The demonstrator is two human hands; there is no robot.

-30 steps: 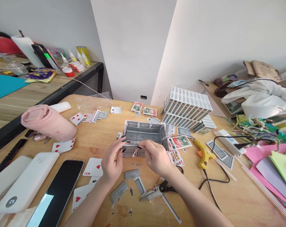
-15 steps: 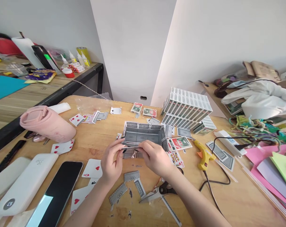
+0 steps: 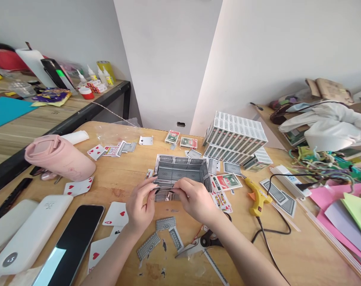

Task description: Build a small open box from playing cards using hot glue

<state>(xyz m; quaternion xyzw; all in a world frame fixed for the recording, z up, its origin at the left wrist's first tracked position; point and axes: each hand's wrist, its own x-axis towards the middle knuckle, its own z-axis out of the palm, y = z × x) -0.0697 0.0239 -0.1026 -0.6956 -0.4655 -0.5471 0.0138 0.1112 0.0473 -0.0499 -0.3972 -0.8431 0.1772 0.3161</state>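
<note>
Between my two hands a thin playing card piece (image 3: 165,188) is pinched, seen nearly edge-on. My left hand (image 3: 141,202) grips its left end, thumb below and fingers above. At the other end, my right hand (image 3: 195,198) is closed on it with thumb and fingers. Just behind stands an open box made of grey-backed playing cards (image 3: 183,169), its front side partly hidden by my hands. Cut card pieces (image 3: 165,223) lie on the table in front, beside black-handled scissors (image 3: 195,247) that my right forearm partly covers.
A yellow glue gun (image 3: 256,198) with its cord lies right of my hands. Stacked card packs (image 3: 235,137) stand behind it. On the left are a pink tumbler (image 3: 61,157), a white power bank (image 3: 34,234) and a phone (image 3: 71,246). Loose cards (image 3: 116,214) lie about.
My hands stay almost in place on the card piece, which now shows as a thinner edge. The other things on the table have not moved.
</note>
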